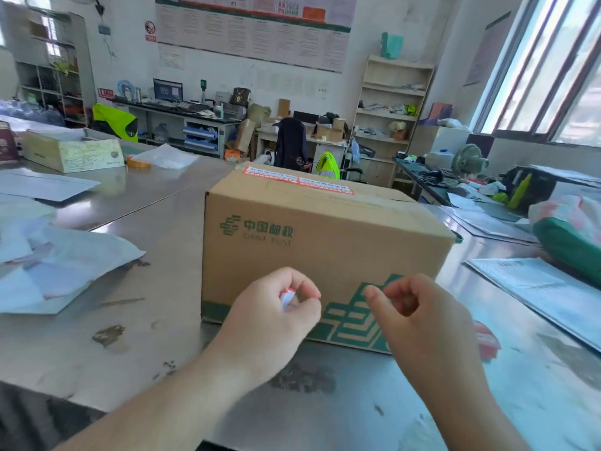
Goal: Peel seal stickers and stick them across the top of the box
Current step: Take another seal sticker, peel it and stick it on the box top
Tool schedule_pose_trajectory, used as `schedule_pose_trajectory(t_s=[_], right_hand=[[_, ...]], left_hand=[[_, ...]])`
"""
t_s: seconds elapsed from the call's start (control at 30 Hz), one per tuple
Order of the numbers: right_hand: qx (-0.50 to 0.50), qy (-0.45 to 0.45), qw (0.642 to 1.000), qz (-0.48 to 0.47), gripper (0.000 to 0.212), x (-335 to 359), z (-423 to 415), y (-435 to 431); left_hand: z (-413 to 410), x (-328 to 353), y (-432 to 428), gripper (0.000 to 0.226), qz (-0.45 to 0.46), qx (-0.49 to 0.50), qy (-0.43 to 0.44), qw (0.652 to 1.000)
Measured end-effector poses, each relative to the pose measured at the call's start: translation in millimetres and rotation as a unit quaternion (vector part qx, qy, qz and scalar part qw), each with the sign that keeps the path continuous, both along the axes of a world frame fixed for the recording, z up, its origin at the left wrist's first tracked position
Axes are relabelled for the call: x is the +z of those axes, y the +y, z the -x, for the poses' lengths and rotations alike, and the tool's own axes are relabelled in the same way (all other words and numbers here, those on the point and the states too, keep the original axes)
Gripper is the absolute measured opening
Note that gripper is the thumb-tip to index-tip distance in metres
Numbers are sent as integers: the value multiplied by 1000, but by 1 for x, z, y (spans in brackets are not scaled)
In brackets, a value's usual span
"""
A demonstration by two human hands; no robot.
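A brown cardboard box [312, 242] with green post markings stands on the metal table [156, 346]. Two red-and-white seal stickers [297, 180] lie along the far edge of its top. In front of the box's near side, my left hand [276, 320] curls its fingers round a small crumpled red-and-white piece of sticker paper [287, 297]. My right hand [416, 317] is just to its right with curled fingers and the thumb pointing left; I cannot tell whether it holds anything.
Loose white papers and envelopes [55, 268] lie at the left. Further back stand a flat carton [73, 151] and an orange tape roll [138, 161]. Sheets of paper [549, 288] and a green bag [572, 245] lie at the right.
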State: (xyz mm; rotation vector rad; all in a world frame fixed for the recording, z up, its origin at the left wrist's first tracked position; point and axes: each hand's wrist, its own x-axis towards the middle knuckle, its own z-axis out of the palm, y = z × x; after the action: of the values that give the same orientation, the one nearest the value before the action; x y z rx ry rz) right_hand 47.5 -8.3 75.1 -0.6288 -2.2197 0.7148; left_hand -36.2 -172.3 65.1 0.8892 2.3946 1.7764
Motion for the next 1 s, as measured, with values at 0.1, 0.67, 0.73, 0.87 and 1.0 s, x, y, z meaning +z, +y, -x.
schedule_pose_trajectory(t_s=[0.1, 0.67, 0.73, 0.87, 1.0], right_hand=[[-25, -19, 1000, 4, 27, -25, -10, 19], [-163, -73, 979, 95, 30, -80, -32, 101], [-186, -96, 976, 52, 34, -80, -25, 115], [-182, -237, 954, -35, 51, -84, -14, 121], [-152, -292, 944, -28, 52, -84, -12, 121]], left_hand=[[-2, -25, 28, 6, 22, -13, -3, 1000], [-15, -71, 101, 26, -18, -75, -21, 997], [-14, -71, 102, 25, -12, -91, -22, 996], [-17, -72, 104, 21, 27, -104, 7, 994], [-15, -74, 102, 20, 34, -111, 5, 993]])
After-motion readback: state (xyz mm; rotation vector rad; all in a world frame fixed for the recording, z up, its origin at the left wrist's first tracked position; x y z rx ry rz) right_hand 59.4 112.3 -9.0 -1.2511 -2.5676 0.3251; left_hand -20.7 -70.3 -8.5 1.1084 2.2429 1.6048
